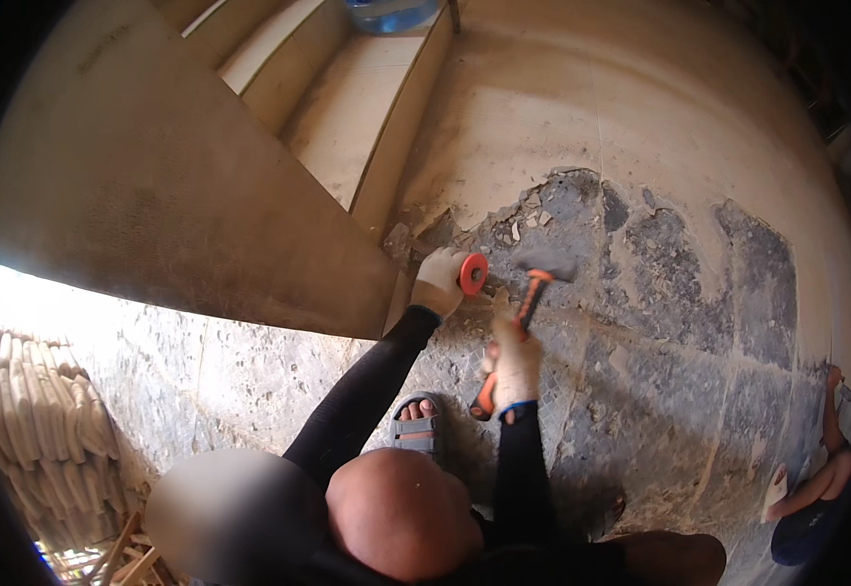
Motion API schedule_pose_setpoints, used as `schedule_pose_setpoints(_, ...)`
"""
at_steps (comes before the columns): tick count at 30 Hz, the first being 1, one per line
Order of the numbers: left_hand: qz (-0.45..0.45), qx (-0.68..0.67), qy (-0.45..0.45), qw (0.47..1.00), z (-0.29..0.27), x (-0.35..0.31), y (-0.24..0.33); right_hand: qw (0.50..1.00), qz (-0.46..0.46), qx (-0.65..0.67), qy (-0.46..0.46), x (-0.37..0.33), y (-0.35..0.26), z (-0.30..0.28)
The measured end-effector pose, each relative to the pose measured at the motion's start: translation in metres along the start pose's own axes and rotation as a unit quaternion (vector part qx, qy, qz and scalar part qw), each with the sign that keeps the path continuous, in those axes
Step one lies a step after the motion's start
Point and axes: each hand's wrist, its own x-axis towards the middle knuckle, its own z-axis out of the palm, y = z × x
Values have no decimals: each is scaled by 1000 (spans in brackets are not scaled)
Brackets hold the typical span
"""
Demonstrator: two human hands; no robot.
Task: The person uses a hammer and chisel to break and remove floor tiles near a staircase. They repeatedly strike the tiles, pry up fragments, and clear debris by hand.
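My left hand (436, 283), in a pale work glove, is closed round a chisel with a round red hand guard (472, 274). Its tip is hard to make out against the broken floor by the foot of the stairs. My gloved right hand (516, 363) grips a hammer (535, 291) by its orange and black handle. The dark hammer head, slightly blurred, is raised just right of the guard, apart from it. Beyond both hands lies a chipped patch of floor (569, 210) with loose flakes (531, 217) along its edge.
Tiled stairs (352, 122) with a smooth side panel (181, 186) rise at the upper left; a blue water bottle (391, 15) stands on a step. My sandalled foot (416, 422) is below my hands. Pale stacked bundles (40, 410) are at left. Another person (811, 498) is at far right.
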Motion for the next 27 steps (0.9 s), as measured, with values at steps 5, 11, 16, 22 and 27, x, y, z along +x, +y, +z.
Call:
schedule_pose_setpoints(5, 10, -56, 60, 997, -7, 14, -5, 977, -122, 125, 120, -24, -51, 5)
schedule_pose_setpoints(11, -11, -51, 41, 998, -6, 14, -3, 998, -12, 29, 61, 9, 27, 27)
schedule_pose_setpoints(16, -17, -21, 55, 998, -5, 14, -6, 998, -28, -51, 8, 17, 14, 0)
schedule_pose_setpoints(22, -30, -20, 87, 996, -1, 20, -11, 978, -147, 91, 114, -13, -72, -11)
schedule_pose_setpoints(27, -35, -10, 66, 997, 0, 18, -10, 977, -153, -7, 149, 25, 5, 19)
